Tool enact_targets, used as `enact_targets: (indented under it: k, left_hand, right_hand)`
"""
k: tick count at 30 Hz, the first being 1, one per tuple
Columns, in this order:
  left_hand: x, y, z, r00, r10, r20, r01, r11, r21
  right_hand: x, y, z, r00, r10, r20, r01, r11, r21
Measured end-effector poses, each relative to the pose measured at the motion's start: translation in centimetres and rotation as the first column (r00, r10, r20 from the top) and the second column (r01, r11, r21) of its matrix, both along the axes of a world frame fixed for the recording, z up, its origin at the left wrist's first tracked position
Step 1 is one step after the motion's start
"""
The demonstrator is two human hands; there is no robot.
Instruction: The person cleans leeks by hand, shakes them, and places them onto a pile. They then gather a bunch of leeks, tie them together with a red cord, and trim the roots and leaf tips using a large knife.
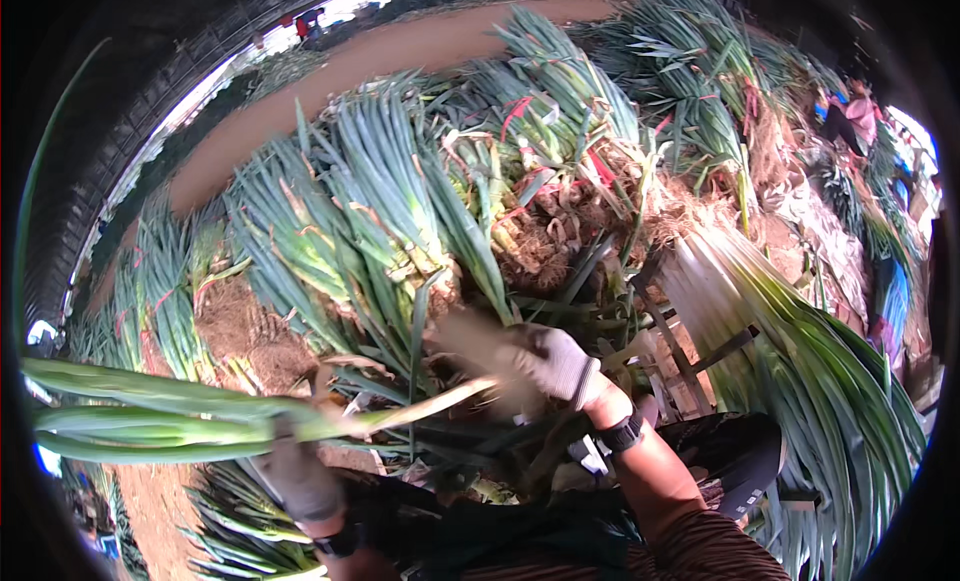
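My left hand [302, 476], in a work glove, is closed around a thick green onion [170, 421]. Its long green leaves stretch to the left, while the pale stem points right, toward my other hand. My right hand [555, 363], also gloved, is closed at the tip of that stem or just past it. A brownish-grey shape [470, 341], smeared by motion, extends leftward from the right fingers; I cannot tell whether it is a blade or roots. Beside my right arm, a stack of green onions with clean white stems [720, 281] lies across a metal frame [675, 346].
Bundles of green onions [385, 181] with brown roots and red ties spread ahead of me. More leaves [235, 516] lie at lower left. Trimmings surround my legs. A dirt path [400, 46] runs behind the bundles. Sheeting [820, 241] lies at right.
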State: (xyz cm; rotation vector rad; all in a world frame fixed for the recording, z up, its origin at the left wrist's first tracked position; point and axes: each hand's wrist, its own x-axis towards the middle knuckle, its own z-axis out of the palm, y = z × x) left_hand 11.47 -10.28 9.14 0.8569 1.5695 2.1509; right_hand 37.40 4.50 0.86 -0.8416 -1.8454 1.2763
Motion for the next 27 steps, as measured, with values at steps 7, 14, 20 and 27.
enact_targets:
  k: [7, 14, 20, 27]
  left_hand:
    - [5.7, 1.0, -2.7, 0.887, -0.461, -0.01, 0.461, 0.885, 0.071]
    - [4.1, -0.1, -3.7, 0.869, -0.495, 0.016, 0.495, 0.867, -0.054]
    - [2.5, -0.8, -3.3, 0.882, -0.472, 0.013, 0.47, 0.879, 0.079]
    - [2.0, -0.5, -1.0, 0.944, -0.329, -0.012, 0.328, 0.936, 0.131]
  right_hand:
    - [-7.6, -5.8, 3.8, 0.984, 0.108, -0.143, -0.063, 0.956, 0.287]
    - [-6.6, -6.4, 3.5, 0.967, 0.035, -0.253, -0.086, 0.978, -0.193]
    - [-4.5, -5.0, 0.3, 0.963, -0.101, -0.25, 0.008, 0.937, -0.349]
    - [6.3, 1.5, -9.2, 0.301, -0.38, 0.875, 0.48, 0.853, 0.205]
